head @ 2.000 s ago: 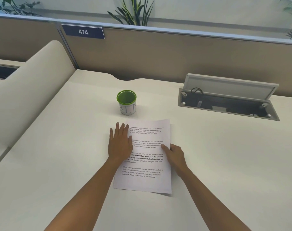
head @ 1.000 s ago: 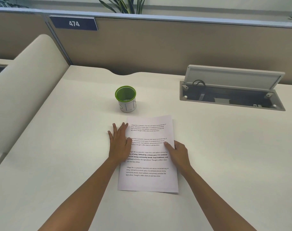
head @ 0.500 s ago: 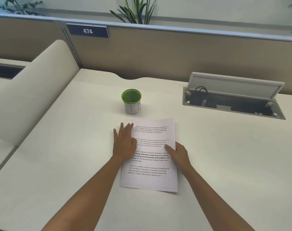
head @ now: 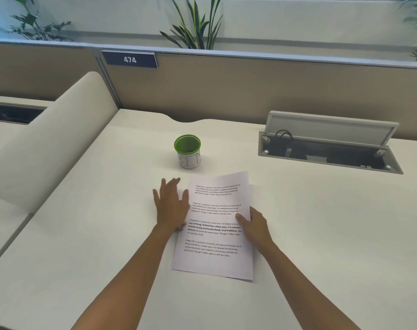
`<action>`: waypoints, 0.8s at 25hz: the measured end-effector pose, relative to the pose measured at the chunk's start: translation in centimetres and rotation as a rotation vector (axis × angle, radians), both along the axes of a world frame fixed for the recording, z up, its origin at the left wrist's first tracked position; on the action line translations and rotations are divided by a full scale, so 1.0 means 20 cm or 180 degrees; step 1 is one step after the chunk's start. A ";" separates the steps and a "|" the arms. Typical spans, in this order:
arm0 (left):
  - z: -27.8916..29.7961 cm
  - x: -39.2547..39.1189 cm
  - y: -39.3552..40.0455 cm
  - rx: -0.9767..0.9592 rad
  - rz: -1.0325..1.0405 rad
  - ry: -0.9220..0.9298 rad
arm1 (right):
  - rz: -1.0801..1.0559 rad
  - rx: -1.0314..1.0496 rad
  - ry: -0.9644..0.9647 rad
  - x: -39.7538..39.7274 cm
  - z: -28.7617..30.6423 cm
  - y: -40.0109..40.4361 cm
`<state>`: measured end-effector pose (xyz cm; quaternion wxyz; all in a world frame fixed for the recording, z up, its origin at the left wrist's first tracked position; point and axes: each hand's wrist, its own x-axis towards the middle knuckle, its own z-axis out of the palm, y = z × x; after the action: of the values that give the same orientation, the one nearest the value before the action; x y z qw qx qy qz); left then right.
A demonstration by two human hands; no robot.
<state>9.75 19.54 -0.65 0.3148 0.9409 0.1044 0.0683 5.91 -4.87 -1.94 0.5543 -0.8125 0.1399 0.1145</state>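
Observation:
A stack of printed paper sheets lies on the cream desk in front of me. The top sheet is turned slightly, and a second sheet's corner shows at the upper right. My left hand lies flat with straight, spread fingers at the stack's left edge, mostly on the desk. My right hand holds the top sheet's right edge, thumb on top of the page; its other fingers are hidden.
A white cup with a green rim stands just beyond the paper. An open cable hatch with a raised lid sits at the back right. A curved cream divider bounds the left, and a tan partition with a "474" plate the back.
My left hand has slid left, off the page onto the desk. The top sheet has turned a little and uncovers a sheet beneath. My right hand keeps its hold.

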 end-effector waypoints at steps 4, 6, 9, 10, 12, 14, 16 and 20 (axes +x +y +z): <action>0.03 -0.05 0.12 -0.0673 0.0860 0.0428 | -0.0094 0.0102 -0.0070 -0.01 0.02 -0.07; 0.04 -0.08 0.13 -0.0895 0.0979 0.0529 | -0.0166 0.0159 -0.0119 -0.02 0.02 -0.13; 0.07 -0.10 0.11 -0.1266 0.1082 0.0496 | -0.0267 0.0363 -0.0193 -0.04 0.04 -0.21; 0.08 -0.10 0.09 -0.1309 0.1030 0.0423 | -0.0268 0.0457 -0.0209 -0.05 0.05 -0.25; 0.12 -0.09 0.02 -0.1292 0.0875 0.0206 | -0.0230 0.0710 -0.0248 -0.06 0.08 -0.31; 0.16 -0.08 -0.08 -0.1387 0.0680 -0.0049 | -0.0129 0.0971 -0.0253 -0.08 0.12 -0.38; 0.23 -0.09 -0.20 -0.1875 0.0417 0.0065 | 0.0007 0.1117 -0.0271 -0.11 0.17 -0.44; 0.33 -0.09 -0.41 -0.3355 -0.0401 0.1292 | 0.0045 0.1327 -0.0484 -0.17 0.25 -0.54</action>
<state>7.87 11.31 5.92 0.7190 0.6553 0.1265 -0.1942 2.59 -15.72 3.11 0.7184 -0.6876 0.0652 0.0832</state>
